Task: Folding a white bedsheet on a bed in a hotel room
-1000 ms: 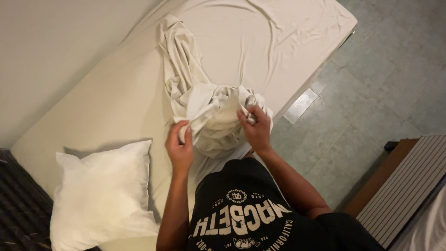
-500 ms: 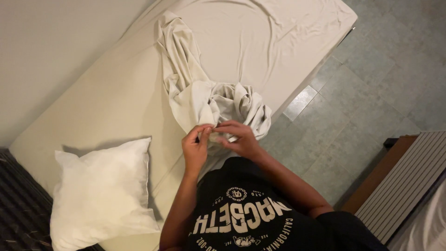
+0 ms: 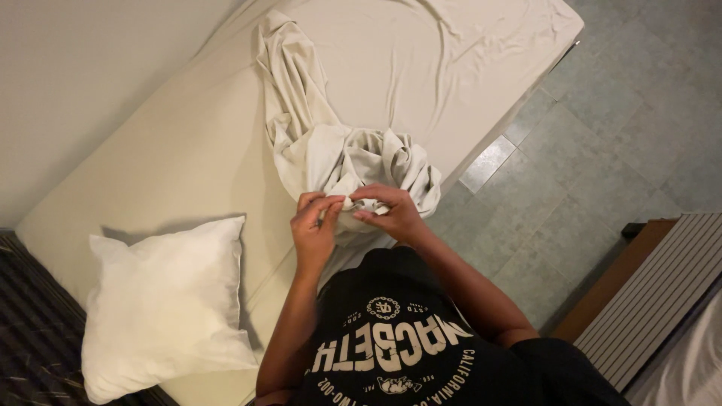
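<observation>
A cream bed sheet (image 3: 338, 143) lies bunched up on the mattress (image 3: 173, 158), with a long twisted length trailing toward the far end. My left hand (image 3: 314, 225) and my right hand (image 3: 389, 213) are close together at the near end of the bunch. Both pinch a fold of the sheet between thumb and fingers, just above my black printed shirt (image 3: 398, 338). The part of the sheet under my hands is hidden.
A white pillow (image 3: 162, 301) lies on the near left of the mattress. A pale wall runs along the left. The tiled floor (image 3: 602, 128) is on the right, with a slatted wooden piece (image 3: 647, 301) at the lower right.
My hands were apart on either side of the bunched sheet; they have come together at its near end and now pinch the same fold.
</observation>
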